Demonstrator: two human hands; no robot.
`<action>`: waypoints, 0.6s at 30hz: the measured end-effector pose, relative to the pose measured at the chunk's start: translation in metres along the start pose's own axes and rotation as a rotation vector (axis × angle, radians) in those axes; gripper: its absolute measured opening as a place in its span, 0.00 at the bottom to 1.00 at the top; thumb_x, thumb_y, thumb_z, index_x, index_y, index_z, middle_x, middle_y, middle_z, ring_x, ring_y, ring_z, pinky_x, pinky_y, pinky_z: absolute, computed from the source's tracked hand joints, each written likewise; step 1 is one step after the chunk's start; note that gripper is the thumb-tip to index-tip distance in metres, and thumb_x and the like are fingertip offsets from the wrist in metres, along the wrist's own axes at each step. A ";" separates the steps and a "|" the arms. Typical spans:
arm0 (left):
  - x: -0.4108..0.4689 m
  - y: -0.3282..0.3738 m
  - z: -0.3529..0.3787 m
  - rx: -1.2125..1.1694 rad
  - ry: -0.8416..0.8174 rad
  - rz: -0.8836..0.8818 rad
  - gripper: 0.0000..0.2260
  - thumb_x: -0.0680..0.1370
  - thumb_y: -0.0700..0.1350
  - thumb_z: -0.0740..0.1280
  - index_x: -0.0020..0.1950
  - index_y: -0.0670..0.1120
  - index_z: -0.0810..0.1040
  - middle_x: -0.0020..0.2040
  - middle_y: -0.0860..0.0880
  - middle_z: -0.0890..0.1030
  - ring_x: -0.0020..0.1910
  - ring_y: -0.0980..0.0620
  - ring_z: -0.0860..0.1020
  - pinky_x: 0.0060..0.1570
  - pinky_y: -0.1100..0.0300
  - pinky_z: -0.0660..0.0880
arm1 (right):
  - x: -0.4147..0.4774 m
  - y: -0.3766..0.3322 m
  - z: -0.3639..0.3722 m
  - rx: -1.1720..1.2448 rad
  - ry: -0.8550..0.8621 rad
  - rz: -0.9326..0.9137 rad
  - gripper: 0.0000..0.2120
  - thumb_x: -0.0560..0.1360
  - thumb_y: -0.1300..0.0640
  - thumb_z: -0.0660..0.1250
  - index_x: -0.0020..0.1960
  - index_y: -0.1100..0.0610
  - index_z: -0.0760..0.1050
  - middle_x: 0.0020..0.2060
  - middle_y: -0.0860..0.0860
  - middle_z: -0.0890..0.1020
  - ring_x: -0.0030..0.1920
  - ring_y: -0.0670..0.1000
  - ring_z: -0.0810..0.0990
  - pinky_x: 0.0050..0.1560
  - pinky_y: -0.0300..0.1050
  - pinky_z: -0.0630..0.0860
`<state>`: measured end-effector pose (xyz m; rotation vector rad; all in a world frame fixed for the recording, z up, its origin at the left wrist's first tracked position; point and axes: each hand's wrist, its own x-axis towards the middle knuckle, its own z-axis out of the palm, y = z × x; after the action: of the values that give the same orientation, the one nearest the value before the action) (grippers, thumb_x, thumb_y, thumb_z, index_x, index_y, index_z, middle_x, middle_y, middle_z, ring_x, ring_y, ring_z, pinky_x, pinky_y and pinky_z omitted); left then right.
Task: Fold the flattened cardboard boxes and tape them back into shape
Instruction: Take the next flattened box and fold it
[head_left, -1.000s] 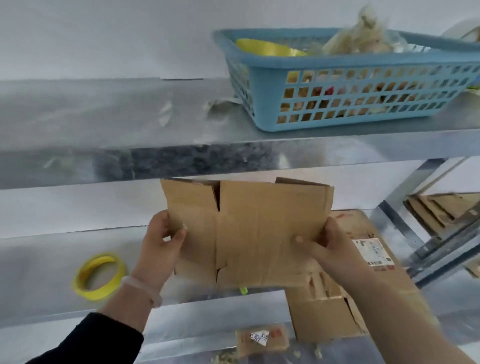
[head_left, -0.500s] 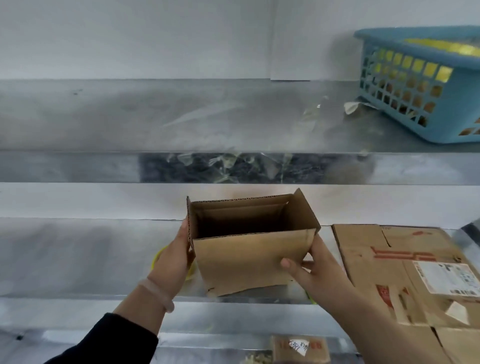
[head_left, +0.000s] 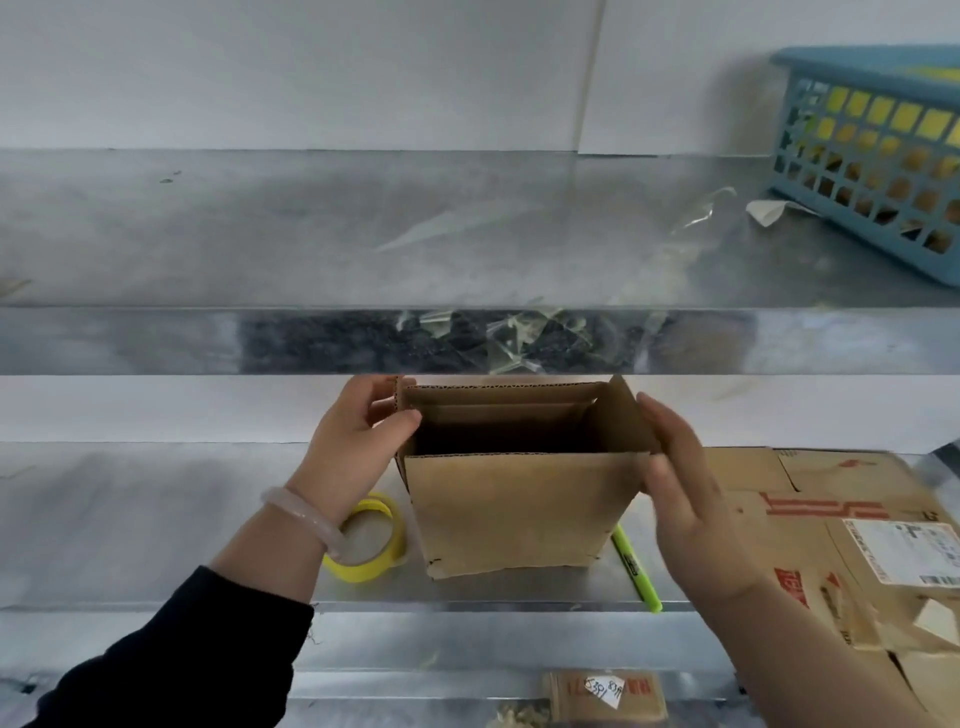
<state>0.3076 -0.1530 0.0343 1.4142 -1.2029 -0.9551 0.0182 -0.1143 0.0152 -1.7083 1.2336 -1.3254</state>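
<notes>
Two hands at cardboard box, upright and open-topped on shelf: left hand gripping left wall, right hand flat, fingers straight, against right wall. Shipping label on flattened boxes to right: unreadable.

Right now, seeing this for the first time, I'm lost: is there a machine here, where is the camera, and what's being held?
There is no machine here. These are a person's two bare hands, filmed by one camera worn on the head, looking forward and down at a metal shelf. The left hand grips the left edge of a cardboard box that is opened up, with its top open. The right hand presses flat against the box's right side. On the shelf lie a yellow tape roll by the left wrist, a green marker pen right of the box, and flattened cardboard boxes further right. A blue plastic basket stands on the upper shelf.
</notes>
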 end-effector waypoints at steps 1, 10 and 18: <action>0.001 0.001 -0.002 0.067 -0.004 0.015 0.12 0.76 0.42 0.68 0.55 0.57 0.76 0.56 0.54 0.80 0.56 0.55 0.79 0.51 0.56 0.76 | 0.003 -0.005 -0.001 0.052 0.047 0.010 0.16 0.80 0.47 0.53 0.66 0.35 0.68 0.60 0.30 0.74 0.63 0.38 0.74 0.57 0.32 0.73; 0.004 0.012 -0.021 0.461 -0.171 0.307 0.18 0.72 0.32 0.65 0.46 0.57 0.79 0.54 0.58 0.75 0.56 0.66 0.71 0.52 0.79 0.62 | 0.046 -0.026 -0.022 -0.129 0.044 0.174 0.13 0.76 0.65 0.64 0.43 0.50 0.82 0.50 0.46 0.81 0.45 0.39 0.80 0.43 0.31 0.76; 0.016 0.018 -0.017 0.607 -0.331 0.283 0.24 0.73 0.33 0.61 0.52 0.65 0.74 0.56 0.59 0.71 0.56 0.65 0.68 0.49 0.78 0.64 | 0.067 -0.029 -0.024 -0.520 -0.162 0.105 0.07 0.72 0.54 0.70 0.44 0.42 0.76 0.53 0.42 0.78 0.49 0.34 0.78 0.43 0.26 0.69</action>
<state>0.3236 -0.1657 0.0553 1.5144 -2.0038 -0.6624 0.0070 -0.1655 0.0716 -2.0165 1.6423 -0.8249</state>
